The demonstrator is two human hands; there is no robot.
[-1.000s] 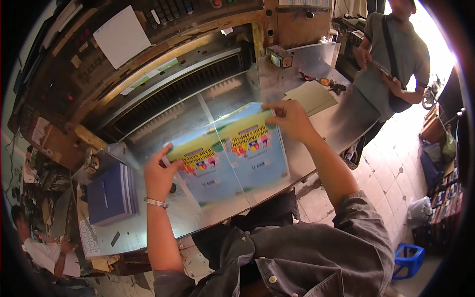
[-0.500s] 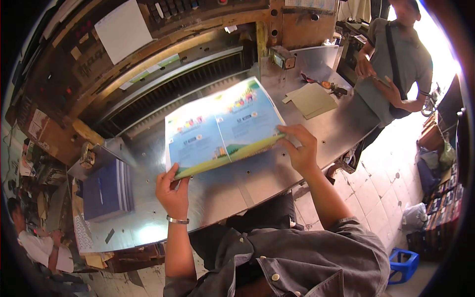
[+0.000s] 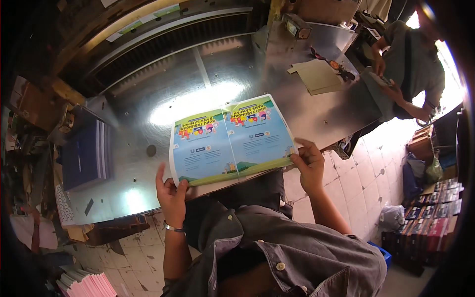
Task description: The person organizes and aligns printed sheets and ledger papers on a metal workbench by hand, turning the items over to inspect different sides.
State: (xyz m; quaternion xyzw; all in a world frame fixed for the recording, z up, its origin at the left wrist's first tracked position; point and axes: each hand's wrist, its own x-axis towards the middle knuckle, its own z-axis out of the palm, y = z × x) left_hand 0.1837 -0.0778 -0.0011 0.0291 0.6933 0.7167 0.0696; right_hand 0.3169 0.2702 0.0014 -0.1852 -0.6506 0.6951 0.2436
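Note:
A printed sheet [image 3: 213, 153], perhaps a thin stack, lies across the front of the metal worktable [image 3: 143, 143]. It bears two side-by-side blue, green and yellow cover designs that appear upside down to me, with white margins. My left hand [image 3: 171, 199] grips its lower left corner, thumb on top and index finger stretched out past the edge. At the right edge, my right hand [image 3: 309, 166] pinches the paper between thumb and fingers. The undersides of both grips are hidden by the paper.
A stack of dark blue boards or covers [image 3: 86, 151] stands at the table's left. Beige card pieces [image 3: 319, 76] lie at the far right, beside a metal block [image 3: 298, 25]. A slotted machine opening [image 3: 168, 47] runs along the back. At right stands another person [image 3: 420, 64].
The sheet has come down toward me, lying flatter, with both hands still at its edges. My left index finger has stretched out. The view has shifted downward.

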